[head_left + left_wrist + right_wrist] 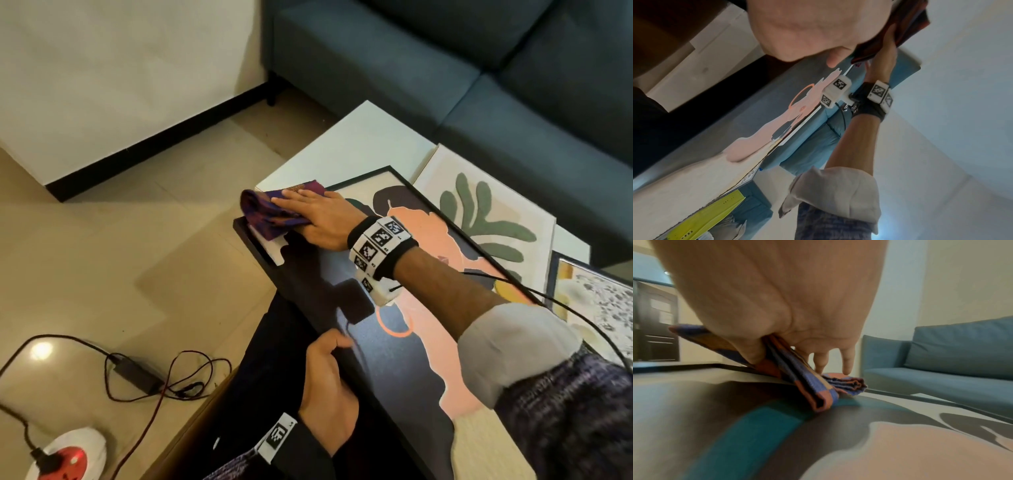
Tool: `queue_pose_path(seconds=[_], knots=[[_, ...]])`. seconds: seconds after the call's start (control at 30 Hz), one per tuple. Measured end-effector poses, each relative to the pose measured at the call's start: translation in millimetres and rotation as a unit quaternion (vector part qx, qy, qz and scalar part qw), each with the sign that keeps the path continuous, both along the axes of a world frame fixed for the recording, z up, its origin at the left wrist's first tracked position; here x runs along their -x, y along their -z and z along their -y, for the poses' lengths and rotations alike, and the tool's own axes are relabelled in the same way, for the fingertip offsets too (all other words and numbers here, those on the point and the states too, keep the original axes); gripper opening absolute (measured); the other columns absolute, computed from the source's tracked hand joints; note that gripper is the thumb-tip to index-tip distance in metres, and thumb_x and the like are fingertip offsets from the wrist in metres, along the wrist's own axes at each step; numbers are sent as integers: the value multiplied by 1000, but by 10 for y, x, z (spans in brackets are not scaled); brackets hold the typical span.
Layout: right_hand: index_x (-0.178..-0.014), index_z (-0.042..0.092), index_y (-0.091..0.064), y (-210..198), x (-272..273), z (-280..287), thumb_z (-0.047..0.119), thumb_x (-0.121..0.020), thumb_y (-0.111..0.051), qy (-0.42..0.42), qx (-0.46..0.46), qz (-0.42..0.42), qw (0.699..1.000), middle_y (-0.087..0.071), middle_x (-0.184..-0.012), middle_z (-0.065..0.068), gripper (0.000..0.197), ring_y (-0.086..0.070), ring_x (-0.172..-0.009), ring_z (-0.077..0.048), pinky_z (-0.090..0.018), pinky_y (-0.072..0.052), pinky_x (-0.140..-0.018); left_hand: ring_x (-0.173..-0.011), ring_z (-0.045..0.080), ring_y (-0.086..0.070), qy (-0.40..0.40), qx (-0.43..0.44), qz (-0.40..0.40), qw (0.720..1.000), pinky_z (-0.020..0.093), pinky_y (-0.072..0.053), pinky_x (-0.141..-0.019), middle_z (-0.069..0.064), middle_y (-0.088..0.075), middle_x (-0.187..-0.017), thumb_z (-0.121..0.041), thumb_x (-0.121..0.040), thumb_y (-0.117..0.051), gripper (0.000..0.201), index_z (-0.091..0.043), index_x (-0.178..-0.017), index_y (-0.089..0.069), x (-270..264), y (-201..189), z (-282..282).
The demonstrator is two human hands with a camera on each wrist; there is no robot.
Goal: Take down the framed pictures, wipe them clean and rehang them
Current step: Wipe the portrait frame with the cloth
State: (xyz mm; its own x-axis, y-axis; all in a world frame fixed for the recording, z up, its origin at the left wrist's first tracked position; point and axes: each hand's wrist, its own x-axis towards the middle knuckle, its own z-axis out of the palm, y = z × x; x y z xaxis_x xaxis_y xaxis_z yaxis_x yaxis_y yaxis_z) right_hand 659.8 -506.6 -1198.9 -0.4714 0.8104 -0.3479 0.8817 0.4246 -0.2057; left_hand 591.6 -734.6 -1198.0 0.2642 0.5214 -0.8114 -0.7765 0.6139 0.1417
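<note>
The right grip (320, 219) presses a folded checked cloth (267, 212), thumb pinching its folds, at the 11 o'clock corner of the black-framed picture (394, 359). The left grip (329, 387) curls round its 7 o'clock edge.

The cloth (274, 214) is checked purple and orange, the black-framed picture (436, 236) pink and dark, the sofa (445, 68) teal.

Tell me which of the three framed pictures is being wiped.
The black-framed pink-figure picture: the right hand holds the cloth on it. The leaf print and speckled picture lie untouched.
</note>
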Motion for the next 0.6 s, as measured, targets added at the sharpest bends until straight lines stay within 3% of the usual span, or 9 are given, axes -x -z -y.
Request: queue_pose_path(seconds=[0.1,0.17,0.2,0.27,0.3,0.37,0.47,0.6], knots=[[-160,40,-17,75,-391,-155,34,-98,-40,63,7,2,998,-13,-169,6,67,-9,-156,-19,-54,-6,-125,-89,39,-74,-14,17,-6,1000,44,-56,-89,19,-78,-104,-10,-72,-67,36,4,-103,-78,-25,98,-9],[-160,41,-16,133,-662,-257,33,-104,-42,102,6,9,995,-12,-169,6,62,-8,-157,-19,-53,-6,-125,-108,46,-71,-33,14,-22,999,52,-54,-104,23,-76,-118,-15,-58,-75,63,7,-117,-72,-40,205,-18],[-160,41,-16,160,-766,-297,34,-105,-42,119,6,15,993,-12,-169,6,62,-9,-157,-19,-53,-8,-125,-117,48,-68,-43,15,-29,999,57,-51,-110,25,-73,-124,-17,-51,-77,73,7,-120,-71,-45,266,-10],[-160,42,-17,203,-943,-373,36,-105,-42,155,3,26,988,-13,-169,6,60,-12,-156,-20,-51,-11,-125,-123,50,-65,-36,7,-29,999,65,-47,-112,25,-72,-125,-22,-50,-76,64,-1,-111,-76,-81,399,23],[-159,42,-18,206,-1011,-407,36,-105,-43,169,-3,29,985,-15,-169,6,60,-15,-155,-21,-49,-14,-125,-122,48,-65,-20,-5,-46,999,64,-47,-112,24,-72,-122,-24,-49,-76,55,-7,-101,-77,-83,409,21],[-159,40,-23,194,-1131,-487,36,-103,-46,192,-14,28,981,-21,-168,3,60,-21,-154,-24,-48,-19,-124,-112,41,-66,-6,7,-50,999,55,-50,-111,19,-72,-114,-22,-42,-77,55,-8,-94,-69,-48,380,-3],[-158,41,-25,176,-1295,-620,45,-95,-45,232,-3,39,972,-24,-166,-1,67,-23,-152,-30,-51,-19,-124,-98,37,-62,15,2,-6,1000,48,-50,-99,18,-69,-105,-14,-55,-67,43,-9,-97,-64,-43,240,-50],[-159,38,-25,270,-1510,-773,29,-100,-47,289,7,35,957,-30,-164,-8,64,-32,-148,-33,-41,-26,-121,-92,38,-63,15,1,9,1000,45,-50,-94,19,-69,-102,-8,-62,-59,38,-7,-100,-67,-24,212,-66]])
